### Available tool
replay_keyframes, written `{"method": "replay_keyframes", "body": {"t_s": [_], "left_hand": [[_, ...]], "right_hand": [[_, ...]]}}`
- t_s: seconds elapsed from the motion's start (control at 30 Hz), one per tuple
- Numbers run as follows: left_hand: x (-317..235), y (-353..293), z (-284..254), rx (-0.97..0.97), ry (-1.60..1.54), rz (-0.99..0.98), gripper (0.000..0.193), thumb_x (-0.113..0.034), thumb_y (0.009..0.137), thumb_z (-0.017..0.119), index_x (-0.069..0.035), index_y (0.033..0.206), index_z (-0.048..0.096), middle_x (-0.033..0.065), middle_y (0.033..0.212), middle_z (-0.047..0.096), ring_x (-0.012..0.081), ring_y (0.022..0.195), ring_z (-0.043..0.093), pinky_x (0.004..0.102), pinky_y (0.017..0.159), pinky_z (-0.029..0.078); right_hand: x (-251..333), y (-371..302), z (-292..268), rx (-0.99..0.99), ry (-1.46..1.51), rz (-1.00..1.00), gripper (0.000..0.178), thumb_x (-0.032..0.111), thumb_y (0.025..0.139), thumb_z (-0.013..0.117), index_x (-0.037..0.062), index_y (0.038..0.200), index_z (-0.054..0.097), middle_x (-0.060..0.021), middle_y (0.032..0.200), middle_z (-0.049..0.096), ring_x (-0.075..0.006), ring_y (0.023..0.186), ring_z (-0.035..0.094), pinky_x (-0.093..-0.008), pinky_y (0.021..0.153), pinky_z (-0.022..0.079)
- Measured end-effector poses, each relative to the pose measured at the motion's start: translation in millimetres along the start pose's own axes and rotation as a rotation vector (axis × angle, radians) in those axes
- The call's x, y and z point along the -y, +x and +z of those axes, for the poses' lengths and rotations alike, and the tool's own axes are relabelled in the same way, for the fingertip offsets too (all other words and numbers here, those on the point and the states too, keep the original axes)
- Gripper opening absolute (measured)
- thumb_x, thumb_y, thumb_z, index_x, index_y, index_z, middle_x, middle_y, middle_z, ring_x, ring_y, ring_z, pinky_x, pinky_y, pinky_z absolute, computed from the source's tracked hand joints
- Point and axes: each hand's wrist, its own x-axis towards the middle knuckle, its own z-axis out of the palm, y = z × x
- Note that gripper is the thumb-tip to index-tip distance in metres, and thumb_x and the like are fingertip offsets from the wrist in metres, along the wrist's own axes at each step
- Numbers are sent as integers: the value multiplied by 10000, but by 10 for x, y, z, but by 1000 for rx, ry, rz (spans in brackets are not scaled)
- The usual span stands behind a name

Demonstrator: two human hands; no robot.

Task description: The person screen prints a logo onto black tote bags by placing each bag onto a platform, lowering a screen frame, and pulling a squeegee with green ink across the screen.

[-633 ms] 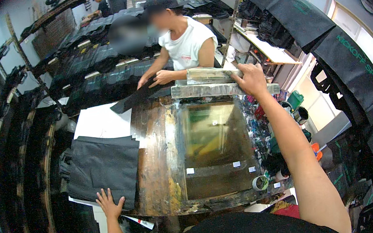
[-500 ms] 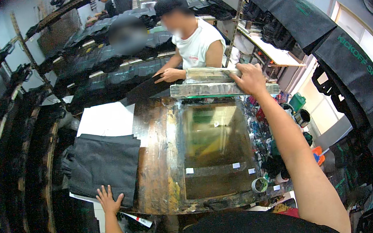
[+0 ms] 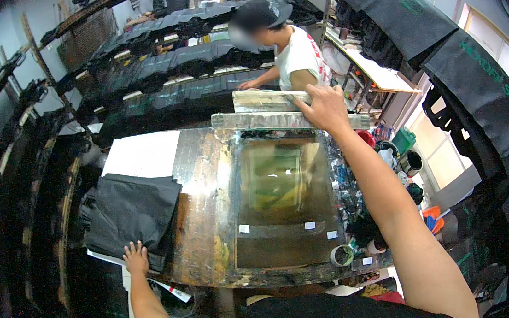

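Left grip (image 3: 135,257)'s spread over the black sheets (image 3: 130,209): probably light, floppy, pinch a corner. Right grip (image 3: 323,107)'s curled round a wooden bar (image 3: 263,101), likely stiff; hold its edge.

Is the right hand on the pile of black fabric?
No, the right hand grips the wooden frame, while the left hand is at the near edge of the black fabric.

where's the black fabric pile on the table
In the head view, the black fabric pile lies at the left end of the table, just nearer than the exposed white sheet, with the left hand at its near edge.
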Motion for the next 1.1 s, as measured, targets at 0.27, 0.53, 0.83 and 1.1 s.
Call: {"method": "replay_keyframes", "body": {"t_s": [0.27, 0.53, 0.83, 1.1], "left_hand": [[-474, 240, -457, 8, -42, 83, 559, -472, 1095, 259, -166, 1496, 499, 142, 1619, 364, 426, 1488, 306, 606, 1214, 204], [-2573, -322, -754, -143, 162, 483, 424, -291, 1030, 392, -179, 1389, 589, 115, 1500, 516, 404, 1352, 472, 632, 1104, 337], [-4483, -1058, 376, -3, -98, 627, 1016, -846, 898, 339, -155, 1637, 237, 202, 1694, 151, 443, 1556, 105, 685, 1201, 28], [-4174, -1146, 524, -171, 12, 978, 1146, -948, 762, 417, -214, 1632, 281, 173, 1703, 147, 440, 1560, 91, 698, 1197, 14]], "right_hand": [[-26, -7, -30, 46, -5, 8, 640, 662, 936, 525, 51, 956, 717, -154, 936, 732, -321, 956, 683, -475, 904, 409], [2, -94, 43, -73, 11, -27, 562, 630, 906, 591, 85, 921, 727, -152, 886, 735, -318, 871, 694, -487, 864, 419], [2, -79, 92, -38, -37, -44, 686, 709, 920, 497, 73, 923, 754, -170, 897, 751, -327, 890, 724, -547, 880, 427], [-93, -12, 159, -53, -20, -38, 683, 708, 910, 528, 65, 934, 756, -201, 902, 746, -350, 902, 727, -548, 858, 472]]}}
